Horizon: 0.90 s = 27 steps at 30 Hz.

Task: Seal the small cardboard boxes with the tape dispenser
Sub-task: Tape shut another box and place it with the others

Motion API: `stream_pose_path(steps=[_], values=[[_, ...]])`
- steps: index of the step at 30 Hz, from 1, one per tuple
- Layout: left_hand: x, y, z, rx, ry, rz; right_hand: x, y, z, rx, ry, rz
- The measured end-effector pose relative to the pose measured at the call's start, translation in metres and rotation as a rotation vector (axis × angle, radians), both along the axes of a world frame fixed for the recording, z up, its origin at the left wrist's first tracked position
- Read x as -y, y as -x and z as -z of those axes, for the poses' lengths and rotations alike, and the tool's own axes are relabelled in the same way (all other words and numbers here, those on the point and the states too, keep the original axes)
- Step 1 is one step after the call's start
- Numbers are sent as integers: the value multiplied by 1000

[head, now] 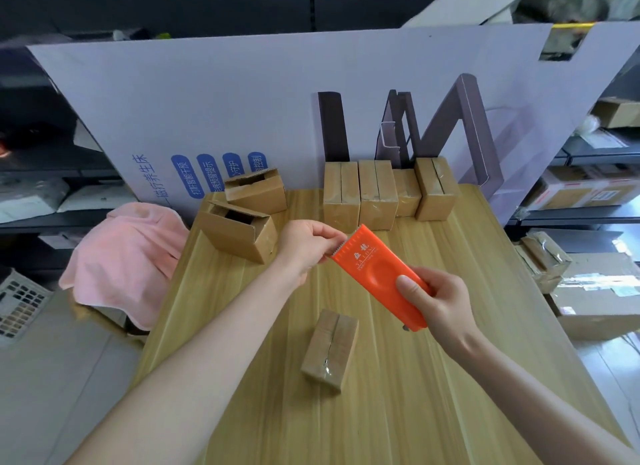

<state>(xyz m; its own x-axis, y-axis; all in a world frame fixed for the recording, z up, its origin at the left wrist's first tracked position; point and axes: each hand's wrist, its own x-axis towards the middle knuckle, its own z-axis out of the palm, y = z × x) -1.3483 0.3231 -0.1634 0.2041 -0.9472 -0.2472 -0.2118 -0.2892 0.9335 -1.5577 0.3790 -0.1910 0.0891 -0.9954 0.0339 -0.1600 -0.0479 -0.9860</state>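
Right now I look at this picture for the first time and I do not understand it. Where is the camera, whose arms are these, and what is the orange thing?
There is no machine here: a person works with two bare hands, and one camera worn on the head looks down at them. The right hand holds an orange tape dispenser in its grip; the left hand pinches at its toothed end, probably the tape, which is too clear to see. Below them, on the wooden table, lies one small cardboard box with its flaps closed. At the far edge stand four closed boxes in a row, and left of them two open boxes. A pink cloth lies at the table's left side.
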Motion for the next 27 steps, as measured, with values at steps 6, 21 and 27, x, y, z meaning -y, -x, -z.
stream_pose_path(steps=[6, 21, 27], values=[[7, -24, 11, 50, -38, -63, 1, 11, 5, -203, 31, 11], [-6, -37, 139, 50, -307, -182, 9, 67, 79, -989, -267, 10], [0, -38, 177, 122, -374, -178, 22, 53, 109, -1113, -305, -1]])
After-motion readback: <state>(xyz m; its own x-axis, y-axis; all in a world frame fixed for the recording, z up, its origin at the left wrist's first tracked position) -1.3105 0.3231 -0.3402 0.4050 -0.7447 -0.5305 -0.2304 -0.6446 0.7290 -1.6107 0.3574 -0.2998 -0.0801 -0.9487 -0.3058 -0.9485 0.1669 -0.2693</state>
